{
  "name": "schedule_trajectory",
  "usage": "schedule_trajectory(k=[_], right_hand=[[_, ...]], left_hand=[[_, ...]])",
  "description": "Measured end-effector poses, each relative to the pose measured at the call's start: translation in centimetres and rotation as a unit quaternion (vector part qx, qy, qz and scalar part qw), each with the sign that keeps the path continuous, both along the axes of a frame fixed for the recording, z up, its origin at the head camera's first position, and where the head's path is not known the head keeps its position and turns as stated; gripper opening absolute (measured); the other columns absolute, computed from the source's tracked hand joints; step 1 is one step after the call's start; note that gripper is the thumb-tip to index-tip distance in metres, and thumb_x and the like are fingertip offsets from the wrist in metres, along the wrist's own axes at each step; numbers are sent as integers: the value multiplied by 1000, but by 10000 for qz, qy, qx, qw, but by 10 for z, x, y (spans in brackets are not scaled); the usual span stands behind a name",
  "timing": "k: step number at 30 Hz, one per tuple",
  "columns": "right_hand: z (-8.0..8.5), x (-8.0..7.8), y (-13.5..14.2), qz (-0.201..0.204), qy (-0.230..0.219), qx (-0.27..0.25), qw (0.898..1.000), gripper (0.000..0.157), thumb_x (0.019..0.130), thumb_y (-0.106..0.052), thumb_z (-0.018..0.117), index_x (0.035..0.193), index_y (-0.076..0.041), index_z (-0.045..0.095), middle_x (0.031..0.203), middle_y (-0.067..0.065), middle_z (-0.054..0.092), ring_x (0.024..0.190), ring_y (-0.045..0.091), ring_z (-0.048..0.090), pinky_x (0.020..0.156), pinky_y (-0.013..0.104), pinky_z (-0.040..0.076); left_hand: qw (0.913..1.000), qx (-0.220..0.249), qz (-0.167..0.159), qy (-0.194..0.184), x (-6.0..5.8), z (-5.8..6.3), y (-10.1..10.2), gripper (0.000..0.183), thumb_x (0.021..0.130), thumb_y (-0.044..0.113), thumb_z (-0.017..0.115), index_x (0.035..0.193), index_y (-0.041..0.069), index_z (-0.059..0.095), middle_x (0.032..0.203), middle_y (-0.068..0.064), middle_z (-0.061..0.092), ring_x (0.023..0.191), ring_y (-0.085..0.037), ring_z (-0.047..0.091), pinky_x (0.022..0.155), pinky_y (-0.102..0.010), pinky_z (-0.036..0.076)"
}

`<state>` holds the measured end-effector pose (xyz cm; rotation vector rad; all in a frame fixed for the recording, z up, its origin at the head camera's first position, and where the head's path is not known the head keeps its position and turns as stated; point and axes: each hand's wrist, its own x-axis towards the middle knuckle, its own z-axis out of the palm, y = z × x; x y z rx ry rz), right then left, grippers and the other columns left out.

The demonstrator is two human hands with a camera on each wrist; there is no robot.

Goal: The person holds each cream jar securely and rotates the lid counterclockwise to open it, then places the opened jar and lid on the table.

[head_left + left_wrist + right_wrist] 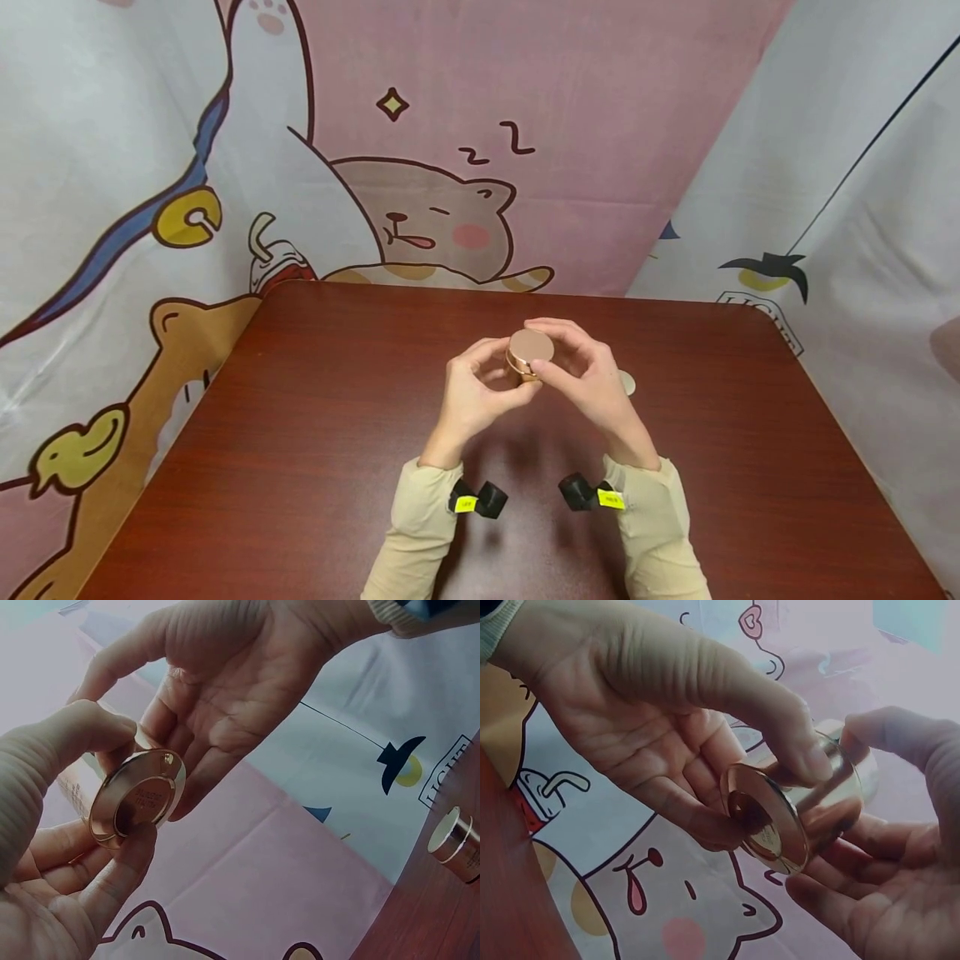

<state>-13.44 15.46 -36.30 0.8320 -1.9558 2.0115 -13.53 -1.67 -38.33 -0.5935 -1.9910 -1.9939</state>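
though faint, lettering (152,793) on the gold container (532,347)

cartoon-printed cloth (600,125) hangs behind a reddish-brown table (315,433)

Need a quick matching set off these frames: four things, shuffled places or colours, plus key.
1. Gold container
2. Pale-ended cylinder
3. Sleeves
4. Tabletop

A. Cream
B. Dark reddish brown
C. Held by the left hand and right hand
D. Resting on the tabletop

Pairs: 1-C, 2-D, 3-A, 4-B
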Motion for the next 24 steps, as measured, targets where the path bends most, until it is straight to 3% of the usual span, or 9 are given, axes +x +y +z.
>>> schedule_trajectory(k=[2, 6, 10, 14, 19, 24], right_hand=[[0, 0, 0, 53, 33, 81, 9999, 45, 88, 18, 62, 129, 1, 67, 129, 4, 65, 116, 9, 62, 97, 19, 52], [0, 1, -2, -152, 69, 335, 9993, 48, 87, 17, 61, 135, 17, 55, 133, 2, 61, 122, 6, 58, 103, 18, 49], [2, 2, -8, -623, -58, 454, 9970, 51, 83, 16, 68, 130, 18, 50, 131, -4, 60, 120, 5, 59, 102, 18, 49], [3, 2, -10, -937, -127, 341, 9949, 41, 78, 19, 72, 116, 15, 57, 123, -5, 62, 117, 10, 63, 99, 19, 51], [1, 0, -7, -850, 174, 345, 9956, 41, 79, 22, 70, 118, 12, 66, 124, 9, 64, 115, 9, 64, 100, 21, 52], [0, 0, -5, -574, 393, 472, 9965, 43, 86, 20, 63, 128, 17, 60, 130, 24, 59, 121, 7, 59, 105, 19, 48]], left_hand=[[10000, -9, 14, 4, 0, -1, 0, 42, 71, -7, 85, 111, -9, 73, 101, -23, 72, 92, -9, 66, 78, -27, 61], [10000, -12, 19, -35, 0, -1, -1, 43, 71, -7, 85, 112, -9, 72, 102, -23, 71, 92, -10, 66, 79, -27, 61], [9999, -61, 46, -102, -1, -2, -1, 44, 71, -8, 85, 114, -9, 72, 100, -22, 70, 91, -9, 64, 79, -26, 61], [9998, -99, 29, -160, -2, -3, 0, 45, 71, -8, 85, 115, -8, 73, 100, -21, 70, 91, -7, 64, 80, -25, 61], [9999, -85, 62, -87, -2, -2, 1, 43, 72, -8, 84, 113, -8, 73, 101, -21, 71, 91, -7, 65, 78, -26, 62], [10000, 18, 25, -41, -2, -3, 1, 43, 72, -8, 84, 113, -9, 72, 100, -22, 71, 89, -7, 65, 77, -27, 62]])
